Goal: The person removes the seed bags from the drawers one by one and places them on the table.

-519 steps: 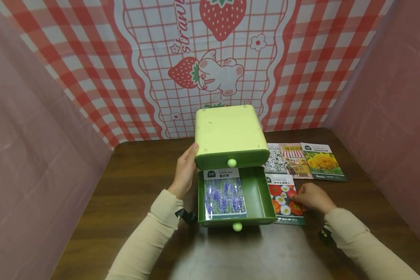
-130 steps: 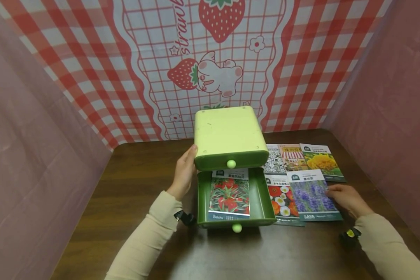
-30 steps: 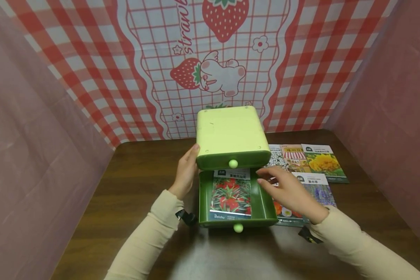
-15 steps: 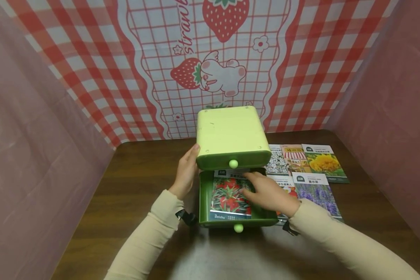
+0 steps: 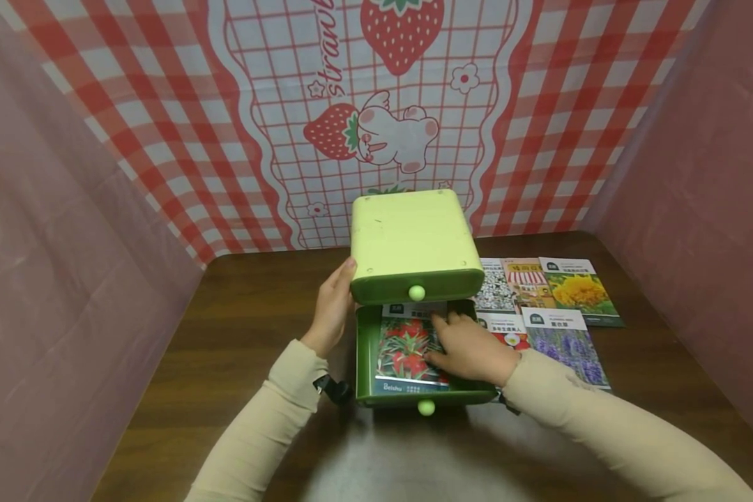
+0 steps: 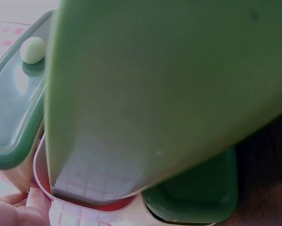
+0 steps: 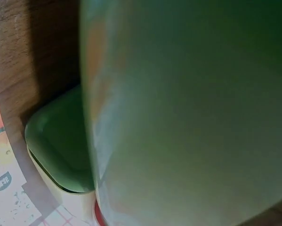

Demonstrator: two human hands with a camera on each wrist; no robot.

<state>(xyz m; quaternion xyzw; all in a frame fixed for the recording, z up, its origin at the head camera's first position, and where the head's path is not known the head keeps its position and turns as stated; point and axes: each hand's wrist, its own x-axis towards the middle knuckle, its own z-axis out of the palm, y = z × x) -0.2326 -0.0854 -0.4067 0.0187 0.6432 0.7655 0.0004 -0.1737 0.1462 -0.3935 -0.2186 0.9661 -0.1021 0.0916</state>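
A small pale-green two-drawer cabinet [image 5: 414, 230] stands on the table with its lower drawer [image 5: 367, 352] pulled out. Along the cabinet's left side lies my left hand [image 5: 332, 314], thumb tip at the front corner; in the left wrist view its fingers [image 6: 35, 205] touch the side. Inside the drawer is a seed packet with red flowers [image 5: 408, 348]. My right hand [image 5: 473, 345] reaches in from the right, thumb and forefinger apart over the packet's right edge, other fingertips by the drawer's right wall. The right wrist view is mostly filled by the drawer's green outside.
Right of the cabinet lie several seed packets: purple lavender [image 5: 561, 341], red and white poppies [image 5: 505, 326], yellow flowers [image 5: 580, 289], white flowers [image 5: 496, 289] and a shop-front picture [image 5: 528, 282]. The upper drawer [image 5: 383, 289] is closed. A strawberry-print cloth [image 5: 395, 125] hangs behind the table.
Earlier the lavender packet left the drawer for the right-hand packets, and a red-flower packet shows in its place. My right hand has since come back left into the drawer. The left hand stays.
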